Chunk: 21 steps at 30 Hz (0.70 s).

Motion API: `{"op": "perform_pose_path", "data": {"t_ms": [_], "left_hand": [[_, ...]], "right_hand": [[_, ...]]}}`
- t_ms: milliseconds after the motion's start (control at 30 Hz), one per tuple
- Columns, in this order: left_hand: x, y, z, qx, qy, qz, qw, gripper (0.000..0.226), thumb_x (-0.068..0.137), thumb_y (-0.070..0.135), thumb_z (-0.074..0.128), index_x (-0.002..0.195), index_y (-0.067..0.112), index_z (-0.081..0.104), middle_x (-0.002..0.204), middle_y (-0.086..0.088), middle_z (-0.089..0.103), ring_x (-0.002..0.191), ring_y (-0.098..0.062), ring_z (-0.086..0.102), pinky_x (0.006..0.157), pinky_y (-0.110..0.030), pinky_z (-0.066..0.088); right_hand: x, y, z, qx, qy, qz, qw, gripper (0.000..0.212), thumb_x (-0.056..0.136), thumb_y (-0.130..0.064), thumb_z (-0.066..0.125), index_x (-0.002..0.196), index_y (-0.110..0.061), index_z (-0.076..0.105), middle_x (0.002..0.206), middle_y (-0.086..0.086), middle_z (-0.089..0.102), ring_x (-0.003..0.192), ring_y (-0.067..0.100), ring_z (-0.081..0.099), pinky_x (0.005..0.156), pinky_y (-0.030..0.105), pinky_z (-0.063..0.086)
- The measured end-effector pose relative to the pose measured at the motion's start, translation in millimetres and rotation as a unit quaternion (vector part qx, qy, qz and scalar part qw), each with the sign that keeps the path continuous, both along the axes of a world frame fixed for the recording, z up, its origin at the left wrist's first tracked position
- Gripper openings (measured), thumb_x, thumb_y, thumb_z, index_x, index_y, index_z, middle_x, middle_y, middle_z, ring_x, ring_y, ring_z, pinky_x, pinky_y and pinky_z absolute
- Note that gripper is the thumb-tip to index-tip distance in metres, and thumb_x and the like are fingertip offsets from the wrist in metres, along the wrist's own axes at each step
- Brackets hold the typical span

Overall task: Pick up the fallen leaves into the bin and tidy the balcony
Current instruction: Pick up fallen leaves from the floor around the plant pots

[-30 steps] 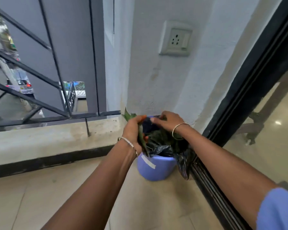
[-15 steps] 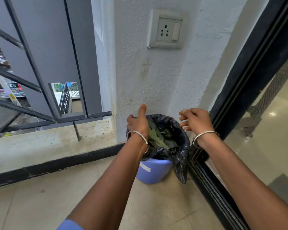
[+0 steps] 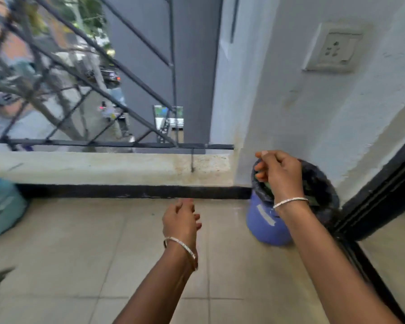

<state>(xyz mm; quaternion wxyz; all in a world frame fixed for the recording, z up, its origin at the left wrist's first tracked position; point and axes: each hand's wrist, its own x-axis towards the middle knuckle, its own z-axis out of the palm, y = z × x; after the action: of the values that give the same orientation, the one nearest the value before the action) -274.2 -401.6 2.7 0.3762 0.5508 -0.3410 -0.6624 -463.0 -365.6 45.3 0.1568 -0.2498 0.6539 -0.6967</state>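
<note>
1. Once the leaves (image 3: 267, 185) lay inside the lined blue bin (image 3: 264, 225), we withdrew both hands empty.
2. Our right hand (image 3: 278, 174) hovered loosely curled over the rim; our left hand (image 3: 181, 220) swung relaxed toward the floor tiles (image 3: 80, 253).

Two hands are counted: one left hand (image 3: 181, 218) and one right hand (image 3: 279, 174). Two bangles are counted: one left bangle (image 3: 180, 247) and one right bangle (image 3: 290, 202). One bin (image 3: 264, 226), one black liner (image 3: 324, 183), one wall socket (image 3: 332, 49), one railing (image 3: 103, 143) and one blurred teal object (image 3: 2, 206) are recorded.
</note>
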Motion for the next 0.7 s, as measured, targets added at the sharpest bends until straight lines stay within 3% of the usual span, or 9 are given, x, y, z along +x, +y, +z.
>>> {"op": "perform_pose_path", "data": {"t_ms": [167, 367, 500, 600, 700], "left_hand": [[130, 4, -1, 0.038, -0.027, 0.120, 0.992, 0.014, 0.098, 0.019, 0.054, 0.098, 0.010, 0.063, 0.095, -0.010, 0.062, 0.088, -0.026, 0.061, 0.070, -0.035, 0.052], [264, 23, 26, 0.056, 0.042, 0.274, 0.959, 0.009, 0.095, 0.012, 0.054, 0.088, 0.008, 0.059, 0.075, -0.006, 0.055, 0.063, -0.019, 0.053, 0.055, -0.029, 0.044], [343, 52, 43, 0.036, 0.061, 0.358, 0.931, 0.017, 0.097, 0.012, 0.052, 0.081, 0.010, 0.057, 0.072, -0.005, 0.053, 0.057, -0.017, 0.051, 0.051, -0.027, 0.043], [399, 80, 45, 0.048, 0.072, 0.422, 0.902, 0.020, 0.096, 0.012, 0.050, 0.078, 0.012, 0.057, 0.069, -0.005, 0.053, 0.055, -0.017, 0.048, 0.048, -0.025, 0.040], [451, 101, 42, 0.072, 0.085, 0.487, 0.866, 0.019, 0.095, 0.013, 0.050, 0.077, 0.012, 0.056, 0.068, -0.005, 0.054, 0.054, -0.018, 0.048, 0.044, -0.024, 0.038]], "right_hand": [[102, -27, -6, 0.003, -0.035, 0.083, 0.996, 0.021, 0.096, -0.009, 0.055, 0.081, -0.011, 0.069, 0.054, 0.004, 0.057, 0.046, 0.009, 0.052, 0.045, 0.022, 0.044], [234, -34, 17, 0.038, 0.027, 0.244, 0.969, 0.019, 0.096, -0.017, 0.058, 0.087, -0.010, 0.073, 0.063, 0.006, 0.063, 0.058, 0.014, 0.059, 0.055, 0.027, 0.051], [322, -41, 40, 0.057, 0.092, 0.346, 0.932, 0.017, 0.094, -0.017, 0.060, 0.085, -0.009, 0.073, 0.060, 0.006, 0.063, 0.056, 0.013, 0.059, 0.054, 0.025, 0.050], [391, -51, 59, 0.062, 0.150, 0.418, 0.894, 0.017, 0.095, -0.015, 0.059, 0.084, -0.008, 0.071, 0.059, 0.007, 0.062, 0.048, 0.009, 0.055, 0.050, 0.020, 0.047], [462, -54, 76, 0.072, 0.219, 0.477, 0.848, 0.019, 0.094, -0.014, 0.059, 0.078, -0.011, 0.069, 0.055, 0.004, 0.061, 0.043, 0.009, 0.054, 0.048, 0.023, 0.049]]}}
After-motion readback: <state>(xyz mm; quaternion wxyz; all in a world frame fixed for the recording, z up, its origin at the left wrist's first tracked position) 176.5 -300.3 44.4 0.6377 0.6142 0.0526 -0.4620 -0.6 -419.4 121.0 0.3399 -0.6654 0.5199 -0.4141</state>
